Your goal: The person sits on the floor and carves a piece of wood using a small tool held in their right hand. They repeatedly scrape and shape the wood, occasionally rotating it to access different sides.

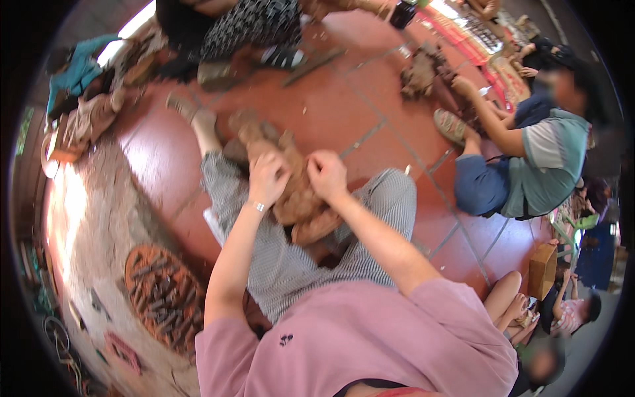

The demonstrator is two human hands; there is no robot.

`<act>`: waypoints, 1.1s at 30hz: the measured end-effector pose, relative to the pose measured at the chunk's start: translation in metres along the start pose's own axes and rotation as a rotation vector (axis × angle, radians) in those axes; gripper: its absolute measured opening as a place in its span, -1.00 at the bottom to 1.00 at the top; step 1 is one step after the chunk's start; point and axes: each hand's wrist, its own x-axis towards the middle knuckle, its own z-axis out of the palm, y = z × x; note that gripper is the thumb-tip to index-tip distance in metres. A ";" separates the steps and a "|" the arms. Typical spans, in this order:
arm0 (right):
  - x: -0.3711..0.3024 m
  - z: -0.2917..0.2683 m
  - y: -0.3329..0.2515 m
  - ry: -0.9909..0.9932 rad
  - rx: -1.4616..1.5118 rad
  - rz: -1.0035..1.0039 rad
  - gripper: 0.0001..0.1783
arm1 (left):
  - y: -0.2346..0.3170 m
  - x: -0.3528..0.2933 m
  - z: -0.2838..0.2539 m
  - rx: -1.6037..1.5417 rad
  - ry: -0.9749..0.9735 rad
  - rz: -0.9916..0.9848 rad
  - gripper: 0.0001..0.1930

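Note:
A brown carved wooden piece (301, 202) with rounded, lumpy shapes lies between my legs, its long axis pointing away from me. My left hand (268, 177) rests on its left side, fingers curled down and thumb close to them. At the piece's right edge is my right hand (326, 175), its fingers bent and pressed together. Whatever either hand pinches is too small or hidden to make out. The far end of the wood reaches past both hands toward my outstretched foot.
At left, a round reddish tray (147, 255) of dark tools stands on a wide wooden slab (99, 218). On the right, a co-worker in a teal shirt (552, 159) sits on the tiled floor, handling a rough brown carving (423, 73). Wood pieces (215, 74) lie ahead.

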 end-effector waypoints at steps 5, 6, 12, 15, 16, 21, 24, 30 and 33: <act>0.001 -0.002 -0.007 -0.037 -0.059 0.030 -0.88 | 0.004 0.019 0.000 0.014 -0.011 0.080 -0.84; 0.004 -0.002 -0.006 -0.045 -0.081 0.020 -0.88 | 0.005 0.025 0.003 0.044 -0.026 0.077 -0.84; 0.000 0.002 -0.006 -0.110 -0.004 0.051 -0.86 | -0.006 -0.004 -0.016 0.061 0.003 0.128 -0.81; 0.003 -0.010 -0.010 -0.097 -0.056 0.085 -0.85 | 0.004 0.007 -0.010 -0.031 0.069 0.146 -0.79; 0.002 -0.010 -0.010 -0.094 -0.058 0.081 -0.84 | 0.005 0.012 -0.005 -0.043 0.068 0.153 -0.79; 0.000 -0.009 -0.011 -0.095 -0.057 0.082 -0.83 | 0.000 0.017 -0.003 -0.103 0.036 0.185 -0.80; -0.001 -0.008 -0.011 -0.074 -0.020 0.083 -0.84 | -0.016 0.001 -0.009 -0.132 -0.012 0.130 -0.79; 0.004 -0.011 -0.015 -0.130 -0.070 0.107 -0.84 | -0.002 0.018 0.000 -0.085 -0.004 0.090 -0.80; 0.000 -0.008 -0.010 -0.106 -0.059 0.085 -0.84 | -0.012 0.015 0.002 -0.114 -0.028 0.114 -0.81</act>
